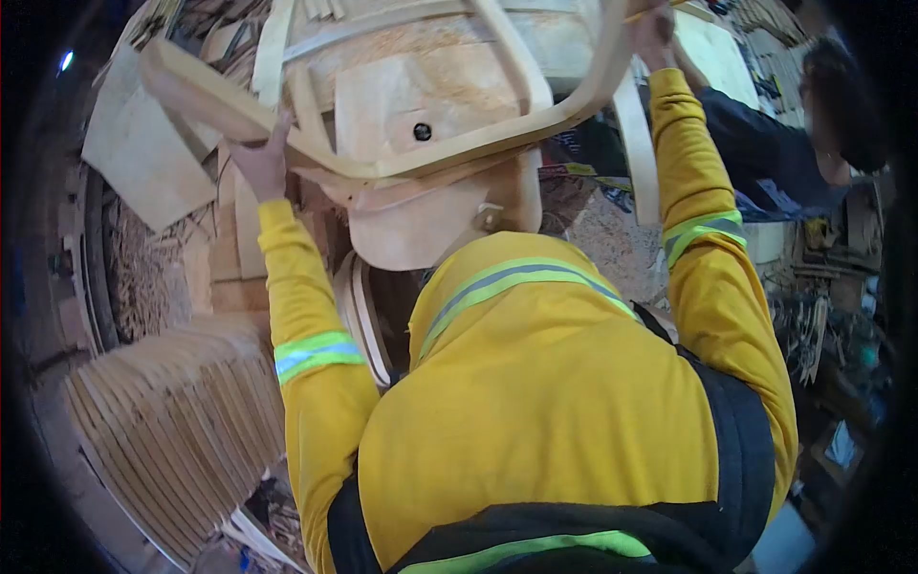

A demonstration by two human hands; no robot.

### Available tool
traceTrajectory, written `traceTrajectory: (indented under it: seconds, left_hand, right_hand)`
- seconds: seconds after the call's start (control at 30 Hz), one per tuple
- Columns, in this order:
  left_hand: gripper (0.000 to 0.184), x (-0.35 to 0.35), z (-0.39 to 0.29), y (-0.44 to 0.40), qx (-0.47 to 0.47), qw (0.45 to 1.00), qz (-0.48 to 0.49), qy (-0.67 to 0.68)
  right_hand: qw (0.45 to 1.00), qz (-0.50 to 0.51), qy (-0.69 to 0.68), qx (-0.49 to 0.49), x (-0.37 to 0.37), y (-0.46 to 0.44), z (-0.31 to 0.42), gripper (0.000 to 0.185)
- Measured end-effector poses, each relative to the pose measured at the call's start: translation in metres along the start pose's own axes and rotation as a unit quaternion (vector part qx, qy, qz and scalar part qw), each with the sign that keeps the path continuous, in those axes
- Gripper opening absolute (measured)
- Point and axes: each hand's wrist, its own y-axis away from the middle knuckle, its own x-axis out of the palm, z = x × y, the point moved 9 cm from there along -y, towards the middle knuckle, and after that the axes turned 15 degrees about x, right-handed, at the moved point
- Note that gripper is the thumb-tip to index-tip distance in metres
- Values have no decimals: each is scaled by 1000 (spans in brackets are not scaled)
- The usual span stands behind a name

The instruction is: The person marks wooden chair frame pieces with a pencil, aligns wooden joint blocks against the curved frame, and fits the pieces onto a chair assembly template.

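A curved, pale wooden chair frame (459, 153) spans the bench in front of me, its left end raised. My left hand (263, 161) is closed around the left side of this frame. At the top right, my right hand (654, 40) is closed at the frame's other side. A thin yellowish strip (660, 10) shows by its fingers, too small to name. Beneath the frame lies a flat wooden board (382, 100) with a round black knob (422, 132) on it. A rounded wooden panel (402, 230) juts toward my body.
A row of curved wooden slats (177, 430) stands at the lower left. Flat wooden sheets (143, 153) lie at the far left, near wood scraps (143, 258). Another person (765, 143) in dark clothes is at the right. Sawdust covers the floor (612, 239).
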Motion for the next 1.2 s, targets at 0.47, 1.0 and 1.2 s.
traceTrajectory:
  seconds: [0.47,1.0,1.2]
  left_hand:
    - [62,18,100,95,-174,983,63,13]
    - [93,-2,85,131,-244,932,142,-229]
    - [91,-13,114,168,-333,910,103,-225]
  right_hand:
    - [998,14,-55,19,-6,19,15,43]
    - [995,100,10,4,80,15,9,44]
    - [988,147,47,3,150,6,-7,44]
